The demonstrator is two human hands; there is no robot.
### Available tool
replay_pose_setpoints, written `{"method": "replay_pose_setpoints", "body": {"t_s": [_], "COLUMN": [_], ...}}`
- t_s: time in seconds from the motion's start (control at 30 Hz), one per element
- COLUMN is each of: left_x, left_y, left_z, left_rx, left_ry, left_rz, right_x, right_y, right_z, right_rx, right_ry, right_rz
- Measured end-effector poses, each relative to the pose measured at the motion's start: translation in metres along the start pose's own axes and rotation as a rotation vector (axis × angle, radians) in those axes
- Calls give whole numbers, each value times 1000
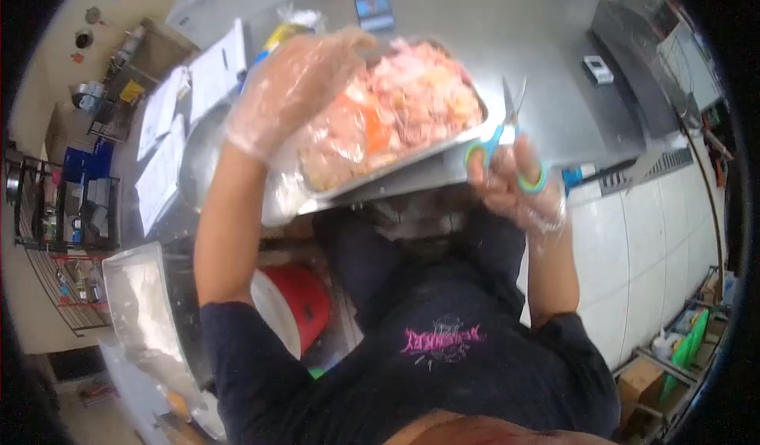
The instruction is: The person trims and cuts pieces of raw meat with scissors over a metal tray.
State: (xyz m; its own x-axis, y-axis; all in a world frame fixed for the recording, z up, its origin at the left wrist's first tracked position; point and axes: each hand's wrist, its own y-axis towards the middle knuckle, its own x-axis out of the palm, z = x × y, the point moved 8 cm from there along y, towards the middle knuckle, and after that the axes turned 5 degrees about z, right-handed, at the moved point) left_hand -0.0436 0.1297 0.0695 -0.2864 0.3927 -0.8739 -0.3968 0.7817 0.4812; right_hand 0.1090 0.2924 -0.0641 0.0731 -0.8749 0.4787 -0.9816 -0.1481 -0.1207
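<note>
My left hand (301, 89), in a clear plastic glove, is over the left part of a metal tray (396, 162) heaped with cut raw meat (427, 89). Its fingers point right near the tray's back edge and blur into the meat, so their grip is hidden. Clear plastic with an orange patch (378, 128) lies over the meat at the left. To the right of the tray, my right hand (511, 180), also gloved, holds scissors (511, 116) by their blue-green handles. The blades point away from me and stand apart.
Papers (214, 73) with a pen lie at the left of the steel table (443, 5). A phone-like screen (374, 12) is behind the tray, and a small white device (598, 70) sits at the right. Below left are a container of white powder (146, 310) and a red bucket (305, 302).
</note>
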Motion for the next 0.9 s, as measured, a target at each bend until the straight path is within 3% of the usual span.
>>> {"method": "replay_pose_setpoints", "body": {"t_s": [0.03, 0.1, 0.13, 0.2, 0.3, 0.33, 0.37, 0.43, 0.47, 0.5, 0.57, 0.7, 0.77, 0.83, 0.9], "left_x": [-26, -29, -36, -28, 7, 19, 23, 12, 17, 29, 32, 41, 56, 51, 41], "left_y": [2, -19, -32, -71, -106, -112, -112, -106, -105, -106, -105, -106, -108, -107, -104], "left_z": [6, -21, -25, -36, -33, -25, -19, -5, -6, -19, -10, -22, -24, -16, -21], "left_rx": [4, -419, -429, -484, -468, -380, -376, -380, -253, -271, -83, -159, -215, -129, -209], "left_ry": [24, -293, -290, -121, -203, -397, -387, -294, -262, -249, -281, -465, -350, -335, -314], "left_rz": [35, -264, -263, -493, -633, -519, -507, -285, -136, -107, 28, -48, -295, -216, -170], "right_x": [-3, -9, -12, -13, 4, 7, 9, 2, 6, 11, 9, 0, 0, 7, 5], "right_y": [1, -3, -4, -8, -14, -14, -12, -9, -8, -10, -8, -5, -7, -7, -5], "right_z": [-1, -2, 0, 1, -4, 2, 1, 9, 14, 13, 11, 20, 16, 15, 12], "right_rx": [-33, -56, -51, -35, -75, -63, -73, -37, 21, 20, -6, -79, -77, 1, -29], "right_ry": [-8, -24, -13, -16, -117, -106, -109, -71, -28, -54, 18, 99, 93, -11, -25], "right_rz": [-7, -11, 5, 25, 109, 102, 88, -13, -111, -136, 10, -77, -13, 15, 49]}}
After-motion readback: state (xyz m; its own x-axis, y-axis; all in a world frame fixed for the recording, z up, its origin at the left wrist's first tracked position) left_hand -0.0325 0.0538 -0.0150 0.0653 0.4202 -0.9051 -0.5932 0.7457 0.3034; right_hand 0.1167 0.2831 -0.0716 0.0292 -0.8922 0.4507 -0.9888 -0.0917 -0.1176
